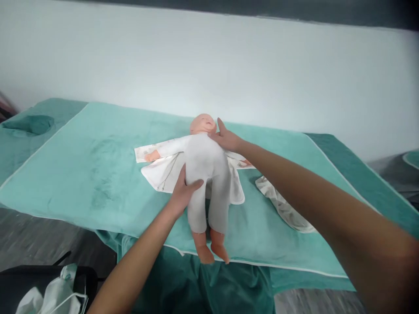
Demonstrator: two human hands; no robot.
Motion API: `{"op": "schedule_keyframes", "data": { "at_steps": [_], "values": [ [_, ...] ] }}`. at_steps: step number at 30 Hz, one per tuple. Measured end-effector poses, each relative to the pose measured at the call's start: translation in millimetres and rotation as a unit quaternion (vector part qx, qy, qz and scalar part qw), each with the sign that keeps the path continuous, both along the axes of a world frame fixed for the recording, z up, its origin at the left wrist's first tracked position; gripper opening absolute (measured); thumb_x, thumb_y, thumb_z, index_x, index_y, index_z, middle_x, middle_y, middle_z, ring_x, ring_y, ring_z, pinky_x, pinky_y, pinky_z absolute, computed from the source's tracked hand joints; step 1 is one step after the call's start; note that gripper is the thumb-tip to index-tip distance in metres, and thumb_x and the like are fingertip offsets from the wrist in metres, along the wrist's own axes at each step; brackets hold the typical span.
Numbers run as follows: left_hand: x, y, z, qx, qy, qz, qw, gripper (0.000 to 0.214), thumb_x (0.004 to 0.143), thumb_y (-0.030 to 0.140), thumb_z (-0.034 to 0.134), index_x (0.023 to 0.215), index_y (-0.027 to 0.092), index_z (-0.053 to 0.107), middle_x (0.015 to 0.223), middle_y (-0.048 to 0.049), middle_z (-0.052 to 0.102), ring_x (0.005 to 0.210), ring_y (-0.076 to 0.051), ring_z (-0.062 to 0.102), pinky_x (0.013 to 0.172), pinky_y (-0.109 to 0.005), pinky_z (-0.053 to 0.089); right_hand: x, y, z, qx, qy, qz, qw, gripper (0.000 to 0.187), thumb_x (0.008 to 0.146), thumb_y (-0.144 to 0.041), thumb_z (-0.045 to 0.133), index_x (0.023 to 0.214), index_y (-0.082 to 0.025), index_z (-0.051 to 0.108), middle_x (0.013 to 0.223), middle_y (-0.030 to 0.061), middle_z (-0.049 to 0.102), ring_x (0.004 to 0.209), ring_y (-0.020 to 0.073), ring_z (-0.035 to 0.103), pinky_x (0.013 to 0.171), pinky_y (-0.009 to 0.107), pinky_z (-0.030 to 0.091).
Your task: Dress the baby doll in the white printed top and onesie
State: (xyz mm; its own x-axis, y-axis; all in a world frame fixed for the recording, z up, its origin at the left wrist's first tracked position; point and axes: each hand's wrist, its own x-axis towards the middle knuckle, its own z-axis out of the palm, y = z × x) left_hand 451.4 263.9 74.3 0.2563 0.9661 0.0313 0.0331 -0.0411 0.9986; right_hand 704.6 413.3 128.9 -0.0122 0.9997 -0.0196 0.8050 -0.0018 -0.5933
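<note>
A doll (pixel 207 157) in a white garment lies face up on a teal-covered bed (pixel 72 170), feet at the near edge. The left hand (pixel 183 195) cups its hip, grip half open; whether it holds firmly cannot be told. The right hand (pixel 228 138), grip open, touches near the neck. A printed jacket (pixel 163 174) spreads beneath; crumpled cloth (pixel 288 210) lies right.

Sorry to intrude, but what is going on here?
Someone is handling a baby doll, which lies on its back over a green cover. The left hand is at its hip, the right hand by its neck. White clothing reaches its ankles, and a white jacket is spread beneath.
</note>
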Motion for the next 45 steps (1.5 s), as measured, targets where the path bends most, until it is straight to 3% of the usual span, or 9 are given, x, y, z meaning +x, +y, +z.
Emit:
{"op": "schedule_keyframes", "data": {
  "at_steps": [3,6,12,15,21,26,34,41,45],
  "values": [
    [-15,10,-2.5,-0.008,0.051,0.006,0.999,0.057,0.095,0.046,0.062,0.147,0.026,0.051,0.141,-0.0094,0.066,0.121,-0.024,0.068,0.101,-0.037,0.057,-10,-5,13.4,0.126,-0.155,0.054,0.978,0.083,0.095,-0.055,0.053,0.162,-0.011,0.03,0.105,0.0178,0.077,0.098,0.0389,0.068,0.096,0.057,0.046],
    [-31,30,-6.4,0.086,0.183,0.026,0.979,0.036,0.102,0.043,0.049,0.124,0.021,0.067,0.119,-0.0097,0.074,0.109,-0.024,0.069,0.099,-0.04,0.055,-44,1,27.1,0.228,-0.216,0.095,0.944,0.051,0.097,-0.04,0.049,0.14,-0.013,0.059,0.118,0.0203,0.072,0.111,0.0395,0.063,0.1,0.055,0.041],
    [-30,54,-18.8,0.207,0.459,0.0,0.864,0.025,0.096,0.021,0.048,0.113,0.019,0.066,0.12,-0.0139,0.068,0.11,-0.029,0.065,0.086,-0.041,0.054,-141,22,7.1,0.069,-0.25,0.308,0.915,0.042,0.093,-0.051,0.061,0.122,-0.021,0.067,0.125,0.0137,0.07,0.11,0.0336,0.064,0.083,0.039,0.046],
    [-25,58,-15.0,0.203,0.506,-0.026,0.838,0.026,0.093,0.016,0.05,0.113,0.019,0.065,0.121,-0.0152,0.065,0.107,-0.03,0.064,0.079,-0.04,0.053,-157,26,-1.2,0.023,-0.274,0.307,0.911,0.04,0.094,-0.054,0.06,0.112,-0.02,0.067,0.108,0.0118,0.074,0.092,0.0292,0.066,0.074,0.036,0.043],
    [-30,102,-4.1,0.26,0.513,0.034,0.817,0.025,0.094,0.02,0.053,0.116,0.021,0.065,0.122,-0.0163,0.063,0.119,-0.035,0.055,0.094,-0.049,0.049,-121,11,13.1,0.102,-0.127,0.156,0.974,0.041,0.096,-0.061,0.054,0.109,-0.024,0.065,0.102,0.0063,0.074,0.089,0.0267,0.065,0.071,0.035,0.04],
    [-46,140,-16.9,0.211,0.466,0.166,0.843,0.03,0.09,0.03,0.065,0.118,0.02,0.063,0.126,-0.0189,0.063,0.123,-0.041,0.053,0.1,-0.057,0.044,-108,-1,16.2,0.108,-0.095,0.154,0.977,0.049,0.097,-0.069,0.047,0.098,-0.024,0.068,0.096,0.0052,0.074,0.084,0.0252,0.063,0.069,0.035,0.038],
    [-68,150,-23.9,0.103,0.149,0.255,0.95,0.007,0.088,0.024,0.059,0.082,0.021,0.059,0.078,0.0005,0.063,0.074,-0.016,0.057,0.071,-0.029,0.043,-107,3,14.6,0.092,-0.141,0.166,0.972,0.041,0.094,-0.062,0.056,0.089,-0.025,0.073,0.088,0.0039,0.073,0.081,0.0235,0.061,0.071,0.035,0.036],
    [-70,146,-23.3,0.084,0.029,0.312,0.946,0.006,0.087,0.024,0.064,0.083,0.019,0.062,0.077,0.0031,0.06,0.075,-0.012,0.055,0.075,-0.027,0.043,-107,7,10.7,0.073,-0.217,0.144,0.963,0.037,0.094,-0.059,0.059,0.094,-0.026,0.077,0.095,0.0076,0.075,0.086,0.0267,0.062,0.075,0.037,0.038],
    [-64,137,-24.3,0.187,0.096,0.275,0.938,0.003,0.09,0.024,0.063,0.09,0.021,0.063,0.083,0.0011,0.061,0.078,-0.014,0.056,0.077,-0.028,0.044,-124,9,7.4,0.053,-0.291,0.145,0.944,0.04,0.097,-0.057,0.052,0.1,-0.025,0.076,0.101,0.0101,0.075,0.091,0.0287,0.065,0.079,0.039,0.04]
  ]
}}
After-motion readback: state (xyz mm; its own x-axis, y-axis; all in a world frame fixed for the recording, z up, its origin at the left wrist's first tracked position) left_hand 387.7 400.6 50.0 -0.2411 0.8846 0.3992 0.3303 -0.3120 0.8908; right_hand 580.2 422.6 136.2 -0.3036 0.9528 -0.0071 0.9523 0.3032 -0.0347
